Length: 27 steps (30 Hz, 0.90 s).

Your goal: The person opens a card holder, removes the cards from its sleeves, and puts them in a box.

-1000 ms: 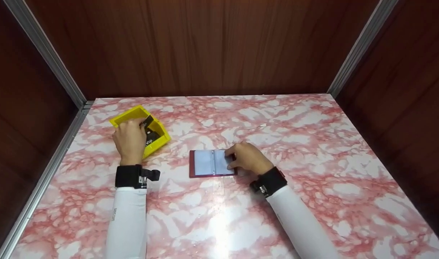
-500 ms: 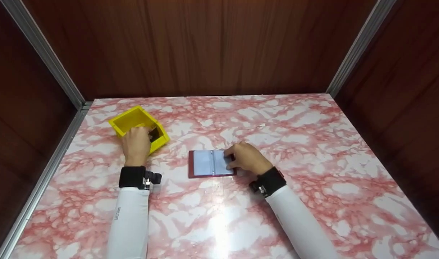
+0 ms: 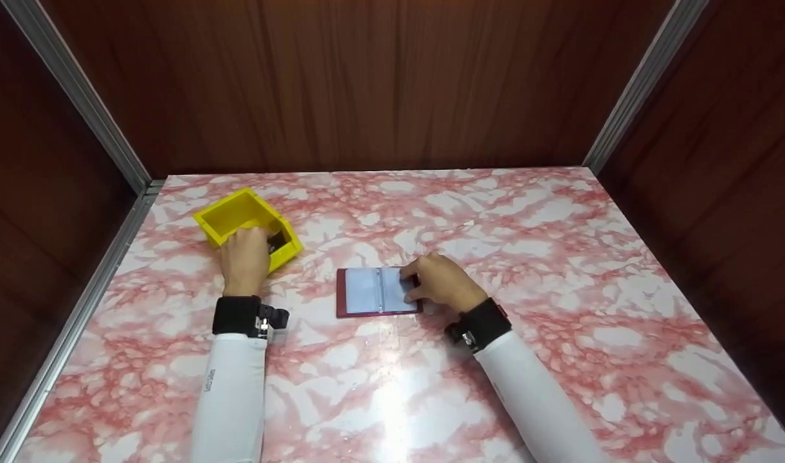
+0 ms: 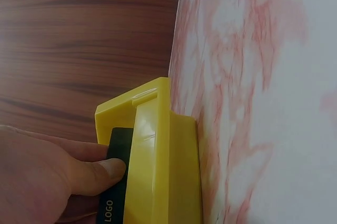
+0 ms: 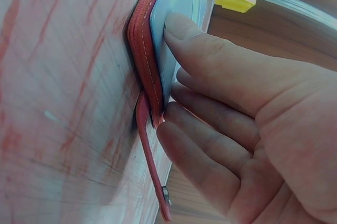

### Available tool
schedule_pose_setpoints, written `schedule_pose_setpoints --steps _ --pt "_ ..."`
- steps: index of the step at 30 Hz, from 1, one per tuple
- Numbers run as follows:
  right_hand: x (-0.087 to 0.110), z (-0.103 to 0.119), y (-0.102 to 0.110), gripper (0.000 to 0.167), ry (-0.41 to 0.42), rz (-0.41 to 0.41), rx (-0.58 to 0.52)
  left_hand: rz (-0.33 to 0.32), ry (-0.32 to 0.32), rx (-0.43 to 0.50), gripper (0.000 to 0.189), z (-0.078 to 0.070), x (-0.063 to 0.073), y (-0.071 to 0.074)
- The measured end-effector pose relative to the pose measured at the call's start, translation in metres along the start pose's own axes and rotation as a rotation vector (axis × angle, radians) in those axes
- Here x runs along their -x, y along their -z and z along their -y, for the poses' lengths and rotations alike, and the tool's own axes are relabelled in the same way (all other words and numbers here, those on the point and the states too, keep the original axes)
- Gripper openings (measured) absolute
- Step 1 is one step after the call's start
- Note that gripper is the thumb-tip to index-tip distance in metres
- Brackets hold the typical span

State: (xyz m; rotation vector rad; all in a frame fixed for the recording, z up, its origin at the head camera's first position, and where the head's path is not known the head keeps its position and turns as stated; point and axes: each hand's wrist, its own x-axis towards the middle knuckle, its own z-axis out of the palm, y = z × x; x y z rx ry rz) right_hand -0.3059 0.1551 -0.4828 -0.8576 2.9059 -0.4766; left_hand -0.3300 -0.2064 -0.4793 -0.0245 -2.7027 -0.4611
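Inside the yellow bin at the left, my left hand reaches down over the front part. In the left wrist view its thumb and fingers pinch a dark card lettered "LOGO", standing against the bin's inner wall. A red card holder lies spread on the table, showing clear plastic sleeves on both sides of its spine. My right hand grips its right side: the thumb presses on the sleeves, and the fingers curl at the stitched edge.
A red strap with a metal snap sticks out from the card holder. The table has a pink and white marbled top. Dark wood panels and metal rails close in the back and sides.
My left hand has lowered the dark card into the bin and shifted slightly right and toward me. The right hand and card holder stay in place.
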Motion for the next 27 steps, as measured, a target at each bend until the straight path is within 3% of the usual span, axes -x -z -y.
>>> schedule_pose_setpoints --steps 8,13,18,23,27 --pt "-0.001 0.001 0.000 0.023 0.022 -0.004 -0.030 0.003 0.014 -0.023 0.021 0.003 0.000 -0.003" --pt "-0.002 0.002 0.000 0.025 0.009 0.001 -0.029 -0.103 0.023 -0.013 0.027 0.005 0.000 -0.006" --pt "-0.002 0.001 -0.001 0.029 -0.007 0.009 -0.025 -0.202 0.093 0.074 0.058 0.006 -0.001 -0.006" --pt "0.000 0.000 -0.003 0.030 -0.022 0.019 -0.044 -0.150 0.115 0.134 0.079 0.001 0.000 -0.005" --pt "0.000 -0.002 -0.003 0.030 -0.025 0.026 -0.047 -0.109 0.089 0.145 0.076 -0.008 0.000 -0.004"
